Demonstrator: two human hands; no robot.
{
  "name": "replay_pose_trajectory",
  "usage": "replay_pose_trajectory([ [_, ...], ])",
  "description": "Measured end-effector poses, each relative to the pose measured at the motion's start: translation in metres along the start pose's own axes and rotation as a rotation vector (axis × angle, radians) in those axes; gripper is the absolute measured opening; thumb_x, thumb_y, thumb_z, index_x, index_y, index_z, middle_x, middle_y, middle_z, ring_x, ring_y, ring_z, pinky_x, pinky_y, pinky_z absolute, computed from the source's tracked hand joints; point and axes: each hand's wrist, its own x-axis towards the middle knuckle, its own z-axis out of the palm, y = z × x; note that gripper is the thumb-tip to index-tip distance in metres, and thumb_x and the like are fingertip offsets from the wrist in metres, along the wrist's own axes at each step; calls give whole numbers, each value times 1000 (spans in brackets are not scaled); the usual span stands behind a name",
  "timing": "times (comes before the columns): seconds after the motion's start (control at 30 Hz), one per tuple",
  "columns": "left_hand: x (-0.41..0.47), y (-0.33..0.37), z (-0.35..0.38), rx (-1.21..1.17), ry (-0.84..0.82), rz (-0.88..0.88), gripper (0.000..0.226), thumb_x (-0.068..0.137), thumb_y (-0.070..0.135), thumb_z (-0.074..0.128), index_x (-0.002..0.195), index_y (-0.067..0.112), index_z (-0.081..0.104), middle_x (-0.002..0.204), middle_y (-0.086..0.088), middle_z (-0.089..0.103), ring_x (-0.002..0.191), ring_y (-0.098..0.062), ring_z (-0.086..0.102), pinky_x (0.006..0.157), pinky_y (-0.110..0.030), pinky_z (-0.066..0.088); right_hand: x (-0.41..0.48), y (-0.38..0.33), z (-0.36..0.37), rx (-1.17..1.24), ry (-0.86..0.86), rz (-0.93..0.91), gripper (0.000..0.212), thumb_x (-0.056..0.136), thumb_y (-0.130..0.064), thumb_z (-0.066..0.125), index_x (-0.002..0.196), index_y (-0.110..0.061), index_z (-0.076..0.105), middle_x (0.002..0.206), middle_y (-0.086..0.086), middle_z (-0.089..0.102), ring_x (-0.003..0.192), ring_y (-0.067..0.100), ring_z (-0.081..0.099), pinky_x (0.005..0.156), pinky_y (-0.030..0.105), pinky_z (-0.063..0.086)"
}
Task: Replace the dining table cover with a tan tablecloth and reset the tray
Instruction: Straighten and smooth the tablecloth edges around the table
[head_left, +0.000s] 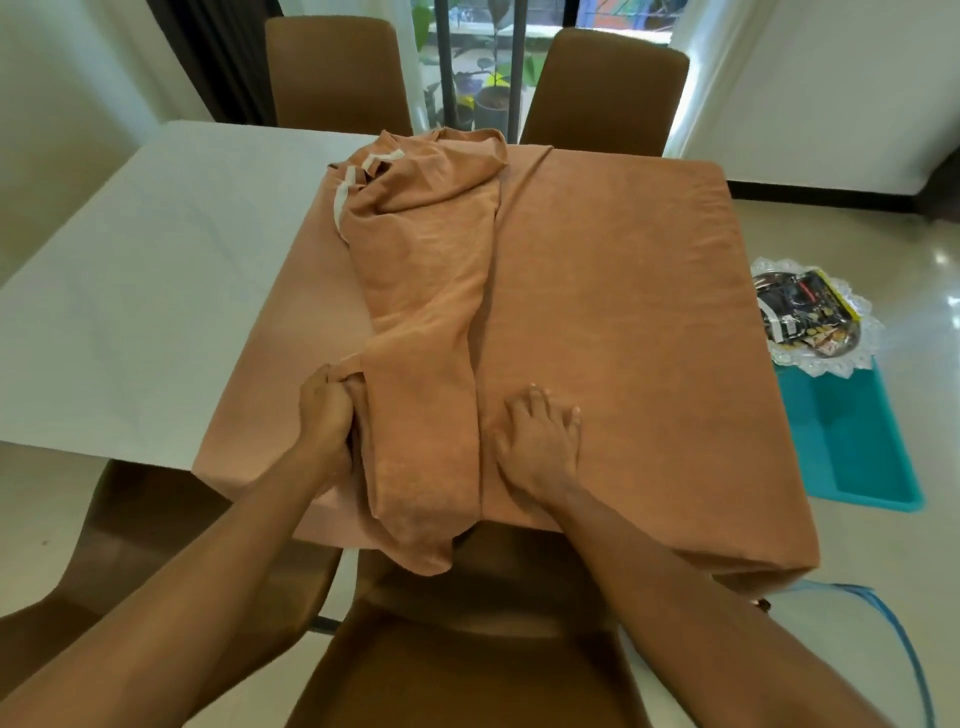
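A tan tablecloth (613, 291) covers the right half of the dining table, and a long bunched fold of it runs from the far edge down the middle to the near edge. My left hand (324, 421) grips the left side of that fold near the front. My right hand (540, 441) presses flat on the spread cloth just right of the fold. The white table cover (156, 291) shows on the left half. The tray (810, 317), on a lace doily with packets on it, sits on the floor to the right.
A teal plastic basin (852, 447) stands on the floor under the tray's near side. Brown chairs stand at the far side (337, 73) (608, 93), in front of me (467, 649) and at the near left (150, 530). A blue cord (893, 623) lies at lower right.
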Motion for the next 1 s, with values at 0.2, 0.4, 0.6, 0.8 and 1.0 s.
replay_pose_trajectory([
  [0.2,9,-18,-2,1,-560,-218,38,76,48,64,97,20,79,100,-4,76,95,-26,72,79,-34,56,-12,-91,25,135,-108,51,80,91,-56,54,158,-30,18,166,0,12,155,25,2,119,66,-6],
  [0.4,17,-38,4,353,-559,-105,69,55,39,83,118,27,60,107,5,71,96,-17,68,87,-37,57,-16,-102,31,74,-68,111,83,90,-65,45,159,-28,17,167,0,15,155,22,2,120,65,-4],
  [0.6,41,-45,-7,134,-307,-28,17,81,12,54,94,17,64,87,-2,68,82,-25,65,65,-28,49,-19,-90,41,98,-87,89,80,86,-84,17,156,-48,2,169,-9,-9,155,17,-10,120,55,-13],
  [0.8,82,-5,-68,58,-158,30,17,80,24,70,97,21,68,97,-1,73,84,-16,68,72,-25,53,-31,-83,56,-41,-2,103,79,87,-88,8,155,-52,-7,169,-9,-9,155,16,-9,119,47,-15],
  [1.0,114,49,-143,797,-68,369,76,59,58,85,111,20,46,98,3,58,86,-24,56,76,-37,48,-28,-84,55,-46,-49,98,81,84,-89,5,155,-51,-8,169,-6,-12,155,18,-11,121,53,-13],
])
